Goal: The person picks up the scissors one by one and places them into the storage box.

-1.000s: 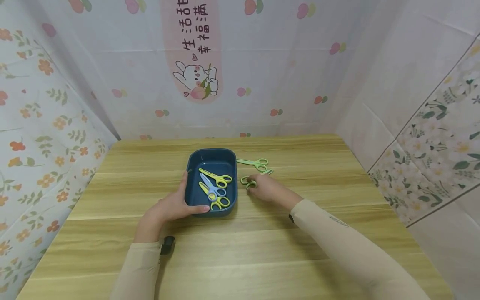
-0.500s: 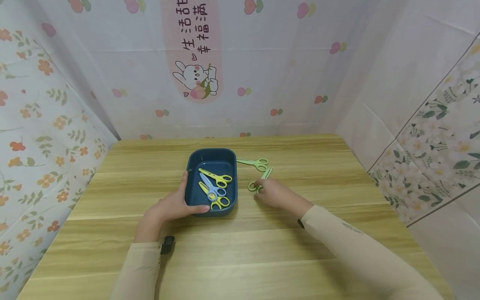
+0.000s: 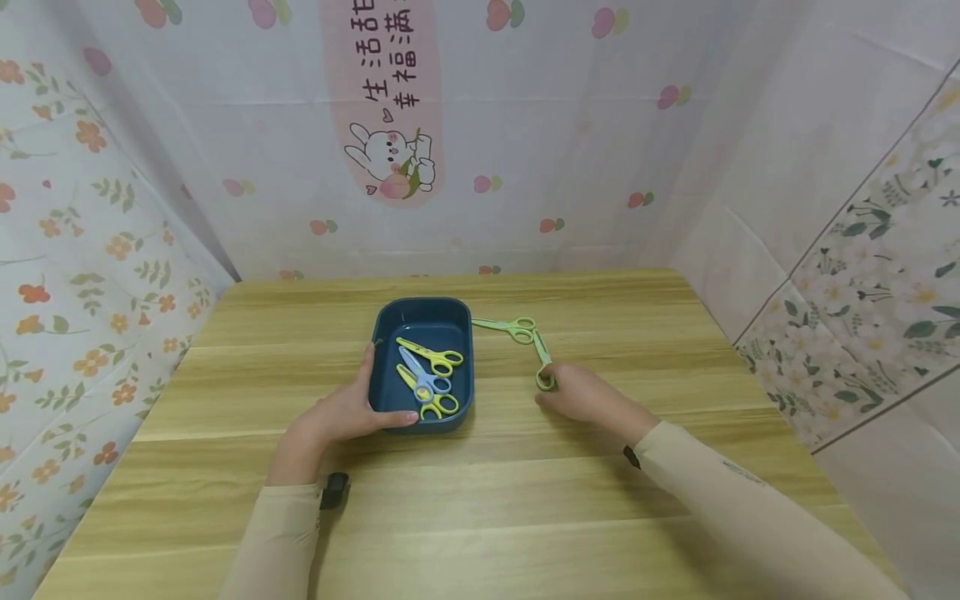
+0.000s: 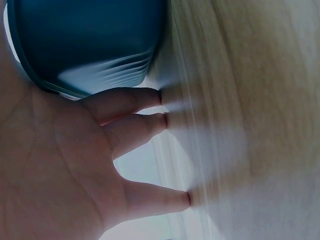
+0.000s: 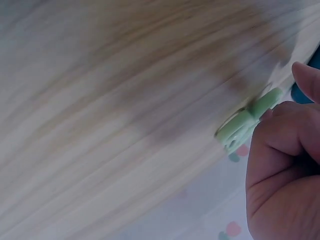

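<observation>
A dark blue box (image 3: 382,379) holds two yellow scissors (image 3: 431,354) and a blue pair (image 3: 423,379). My left hand (image 3: 348,412) rests against its left side, thumb along the near rim; in the left wrist view the fingers of that hand (image 4: 65,155) are spread, tips on the table. My right hand (image 3: 581,393) grips green scissors (image 3: 542,346) at the handle, partly hidden by the fingers, blades pointing away. Another green pair (image 3: 517,328) lies just beyond, its tip by the box. In the right wrist view green plastic (image 5: 237,127) shows beside the curled right hand (image 5: 285,170).
The wooden table (image 3: 465,517) ends at a patterned curtain (image 3: 585,233) behind. Floral cloth (image 3: 97,333) hangs on the left, and a floral covering (image 3: 870,317) stands on the right.
My right hand has moved right, drawing the gripped green scissors with it; their blades have swung to point away and slightly left. The left hand and box have stayed in place.
</observation>
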`<state>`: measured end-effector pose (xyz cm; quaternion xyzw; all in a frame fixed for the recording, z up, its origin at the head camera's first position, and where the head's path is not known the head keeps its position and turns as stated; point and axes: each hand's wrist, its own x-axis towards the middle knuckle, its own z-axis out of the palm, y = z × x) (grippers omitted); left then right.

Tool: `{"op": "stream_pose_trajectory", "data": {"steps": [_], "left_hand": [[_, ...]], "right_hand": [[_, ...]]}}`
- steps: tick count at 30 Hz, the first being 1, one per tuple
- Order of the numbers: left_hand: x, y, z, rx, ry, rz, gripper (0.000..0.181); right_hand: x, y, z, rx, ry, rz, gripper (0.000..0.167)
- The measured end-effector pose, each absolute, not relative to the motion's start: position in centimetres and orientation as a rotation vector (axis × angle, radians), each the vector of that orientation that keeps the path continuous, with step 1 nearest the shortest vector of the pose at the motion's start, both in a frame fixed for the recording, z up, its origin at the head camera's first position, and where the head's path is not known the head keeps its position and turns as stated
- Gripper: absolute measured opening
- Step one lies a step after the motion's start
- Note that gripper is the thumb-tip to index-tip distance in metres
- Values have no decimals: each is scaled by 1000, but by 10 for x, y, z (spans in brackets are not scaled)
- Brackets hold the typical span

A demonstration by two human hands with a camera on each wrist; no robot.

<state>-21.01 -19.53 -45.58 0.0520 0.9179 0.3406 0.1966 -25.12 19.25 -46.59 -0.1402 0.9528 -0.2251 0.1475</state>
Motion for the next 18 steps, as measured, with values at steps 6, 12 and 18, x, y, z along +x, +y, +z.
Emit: {"op": "stream_pose_trajectory", "data": {"steps": [6,12,18], "left_hand": [[-210,-195,-456,133,2569,941,149],[-208,-195,-456,135,2571,942,149],[-209,-195,-454,132,2566,965,148]], "right_hand": [[-253,210,-465,-362,2746,-662,37],[-256,225,-461,-306,2759,-667,46],[-261,243,-462,-163,2725,-797,62]]}}
